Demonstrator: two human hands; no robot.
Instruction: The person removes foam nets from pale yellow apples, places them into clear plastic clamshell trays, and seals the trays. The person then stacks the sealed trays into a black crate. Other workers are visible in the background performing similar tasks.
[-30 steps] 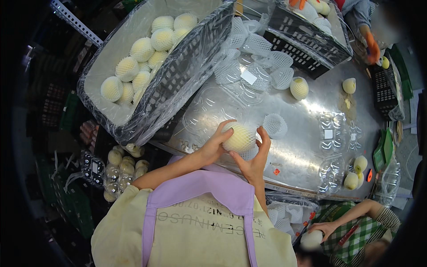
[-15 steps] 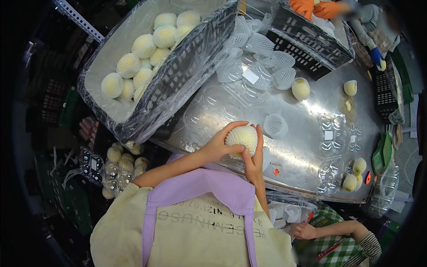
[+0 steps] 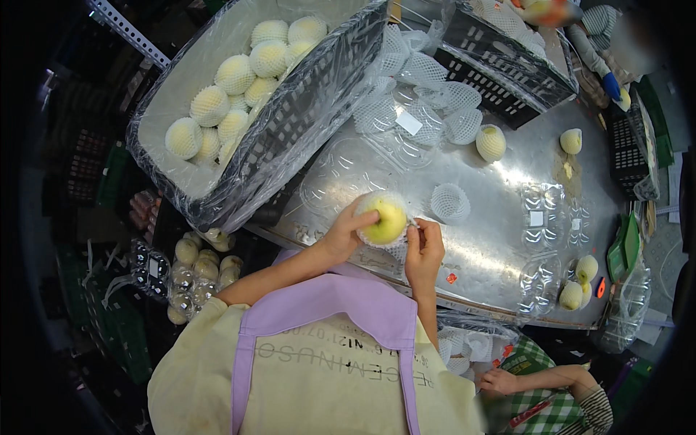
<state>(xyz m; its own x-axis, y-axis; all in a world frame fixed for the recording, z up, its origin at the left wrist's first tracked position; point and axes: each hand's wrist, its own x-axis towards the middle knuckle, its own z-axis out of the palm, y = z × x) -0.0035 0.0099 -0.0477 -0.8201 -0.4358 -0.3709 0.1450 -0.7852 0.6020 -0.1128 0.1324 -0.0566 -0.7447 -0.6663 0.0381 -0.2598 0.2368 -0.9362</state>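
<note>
Above the near edge of the metal table, my left hand [image 3: 345, 235] is closed around a yellow-green apple [image 3: 388, 220], with the thumb resting by its stem hollow. A white foam net [image 3: 371, 204] still wraps the sides of the fruit, and its bare top faces up. At the right side of the apple, my right hand [image 3: 426, 252] pinches the net's edge between thumb and forefinger. An empty foam net [image 3: 450, 204] lies on the table just beyond my right hand. Clear plastic fruit packs [image 3: 395, 148] are spread further back.
A plastic-lined black crate [image 3: 290, 119] of netted fruit stands at the left; another crate [image 3: 500, 83] is at the back. Netted fruit [image 3: 491, 144] and clear packs [image 3: 538, 217] lie rightward. Co-workers' hands show, one blue-gloved [image 3: 611, 87], one bare [image 3: 499, 381] at lower right.
The apple has turned so its bare stem end shows, where the net covered it before. My right hand has shifted right, from cupping the fruit to pinching the net's edge.
</note>
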